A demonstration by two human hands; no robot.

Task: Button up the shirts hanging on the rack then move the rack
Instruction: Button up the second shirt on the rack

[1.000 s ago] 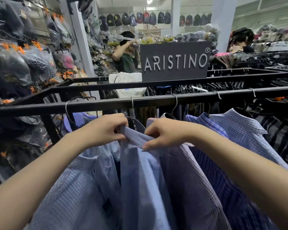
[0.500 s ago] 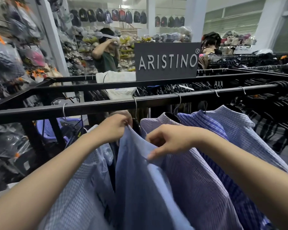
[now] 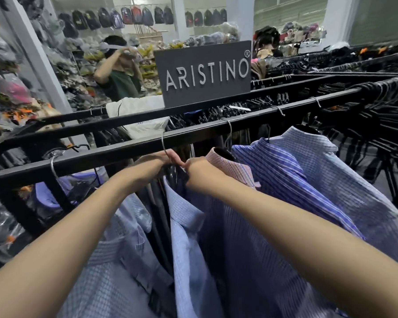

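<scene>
Several shirts hang from the black rack rail [image 3: 124, 153]. A light blue shirt [image 3: 189, 237] hangs in the middle, straight below my hands. My left hand [image 3: 155, 166] and my right hand [image 3: 199, 172] meet at its collar top, just under the wire hanger hook [image 3: 163, 143]. Both hands pinch the collar fabric there, fingers curled; the fingertips are partly hidden. A pale checked shirt [image 3: 115, 260] hangs on the left. On the right hang a pinkish-lilac striped shirt [image 3: 234, 171], a blue striped shirt [image 3: 285, 164] and a pale blue one [image 3: 342, 180].
A dark ARISTINO sign [image 3: 205, 74] stands on the rack's far rail. Black empty hangers [image 3: 381, 104] crowd the right end. Another person [image 3: 117, 76] stands beyond the rack at the left. Bagged goods [image 3: 14, 88] fill the left wall.
Both hands have moved up the light blue shirt's front edges to the collar top near the hanger hook and come together. The camera view has swung to the right.
</scene>
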